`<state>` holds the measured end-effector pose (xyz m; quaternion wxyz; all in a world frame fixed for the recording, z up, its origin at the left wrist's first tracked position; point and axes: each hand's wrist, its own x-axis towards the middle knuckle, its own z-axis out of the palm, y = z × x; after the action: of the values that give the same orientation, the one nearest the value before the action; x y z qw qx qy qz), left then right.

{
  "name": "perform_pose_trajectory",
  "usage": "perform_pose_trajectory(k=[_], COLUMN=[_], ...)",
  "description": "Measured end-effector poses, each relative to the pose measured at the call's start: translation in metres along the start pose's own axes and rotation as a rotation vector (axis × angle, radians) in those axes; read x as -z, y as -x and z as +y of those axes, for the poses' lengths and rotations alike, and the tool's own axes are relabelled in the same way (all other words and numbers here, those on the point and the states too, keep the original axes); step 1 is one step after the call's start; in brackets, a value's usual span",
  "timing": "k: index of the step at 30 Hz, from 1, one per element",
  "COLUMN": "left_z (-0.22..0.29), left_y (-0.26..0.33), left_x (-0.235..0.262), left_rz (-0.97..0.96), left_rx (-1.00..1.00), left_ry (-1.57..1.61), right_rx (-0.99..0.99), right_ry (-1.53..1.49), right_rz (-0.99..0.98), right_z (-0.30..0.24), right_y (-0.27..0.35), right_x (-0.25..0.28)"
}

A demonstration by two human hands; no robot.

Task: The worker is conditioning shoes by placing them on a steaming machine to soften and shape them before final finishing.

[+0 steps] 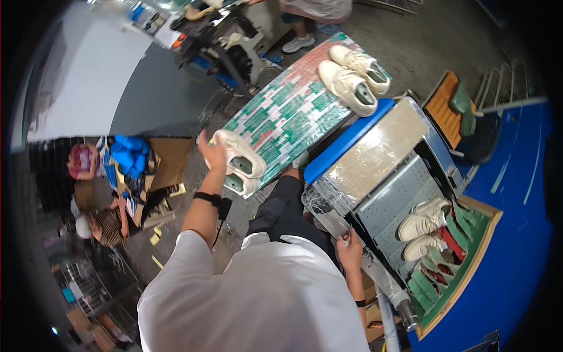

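My left hand [212, 154] reaches out with its fingers apart at the side of a pair of cream lace-up sneakers [241, 154]. Whether it touches them, I cannot tell. The pair sits at the near left end of a bench [281, 114] with a green, white and red patterned top. By the plastic-wrapped side of a machine [375, 167], my right hand [350, 249] is closed with its fingers curled in. What it holds, if anything, is hidden. Another pair of cream sneakers [349, 79] stands at the bench's far right end.
Inside the machine, more cream sneakers [422, 229] lie beside torn green flaps [437, 273]. A blue padded edge [346, 141] runs between machine and bench. Other people [111, 226] are at the left and beyond the bench. An orange slatted chair [444, 108] stands at right.
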<state>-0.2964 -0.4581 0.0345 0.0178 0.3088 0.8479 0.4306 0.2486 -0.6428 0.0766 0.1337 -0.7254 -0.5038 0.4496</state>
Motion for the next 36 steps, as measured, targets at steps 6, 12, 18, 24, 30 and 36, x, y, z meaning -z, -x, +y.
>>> perform_pose_trajectory(k=[6, 12, 18, 24, 30, 36], left_z=[-0.162, -0.103, -0.113, -0.092, -0.065, -0.026], left_y=[0.077, 0.115, 0.114, 0.111, 0.118, 0.128], left_x=[0.09, 0.064, 0.065, 0.038, -0.009, -0.052], left_rz=[-0.397, -0.407, -0.539, -0.689, -0.794, -0.875], left_rx=[1.114, 1.132, 1.146, 1.213, 1.142, 1.232], left_ry=[0.166, 0.968, 0.89, 0.821, 0.889, 0.858], right_rx=[0.098, 0.131, 0.153, 0.126, 0.101, 0.06], right_ry=[0.168, 0.236, 0.097, 0.159, 0.203, 0.163], right_rz=[-0.073, -0.166, -0.069, -0.05, 0.017, 0.061], right_z=[0.006, -0.001, 0.011, 0.005, -0.021, -0.035], right_y=[-0.009, -0.001, 0.006, 0.003, 0.004, 0.011], right_x=[0.01, 0.023, 0.02, 0.01, 0.013, 0.008])
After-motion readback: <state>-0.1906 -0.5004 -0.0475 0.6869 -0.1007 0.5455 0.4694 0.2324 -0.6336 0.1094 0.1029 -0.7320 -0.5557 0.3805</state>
